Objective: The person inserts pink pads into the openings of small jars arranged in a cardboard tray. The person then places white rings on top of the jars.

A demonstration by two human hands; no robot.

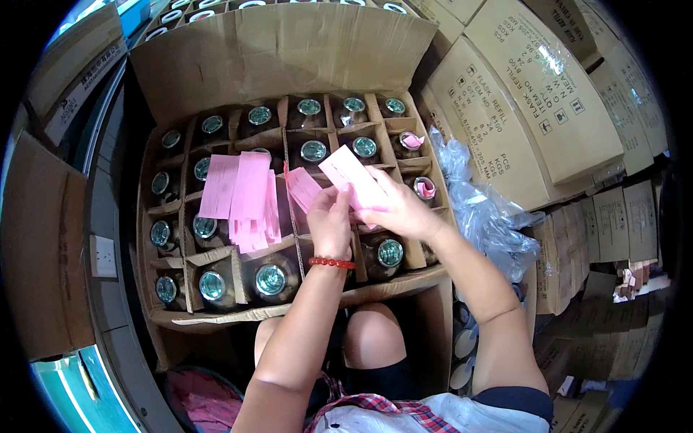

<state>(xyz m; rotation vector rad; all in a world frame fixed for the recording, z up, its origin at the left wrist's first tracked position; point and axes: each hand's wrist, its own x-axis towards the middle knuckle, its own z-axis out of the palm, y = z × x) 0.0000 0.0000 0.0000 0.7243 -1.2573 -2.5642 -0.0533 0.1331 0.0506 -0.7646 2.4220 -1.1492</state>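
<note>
Both my hands are over an open cardboard carton point(281, 61) split by dividers into cells. Glass flasks point(270, 280) with shiny greenish round tops stand upright in them. My right hand point(399, 208) grips a pink paper slip point(350, 172), fingers behind it. Pinched at the slip's lower edge are the fingertips of my left hand point(330, 220), which wears a red bead bracelet point(332, 263). Another pink slip point(302, 187) lies just beyond my left hand; whether it is held, I cannot tell. Left of it, a loose pile of pink slips point(249, 195) rests across the flasks and dividers. Rolled pink paper point(425, 189) sticks in two flask mouths at the right edge.
Crumpled clear plastic bags point(487, 209) lie against the carton's right side. Stacked closed cartons point(541, 86) rise at the right. Beyond the raised back flap is another carton with white-rimmed round tops point(253, 5). A wall socket point(104, 256) is at the left.
</note>
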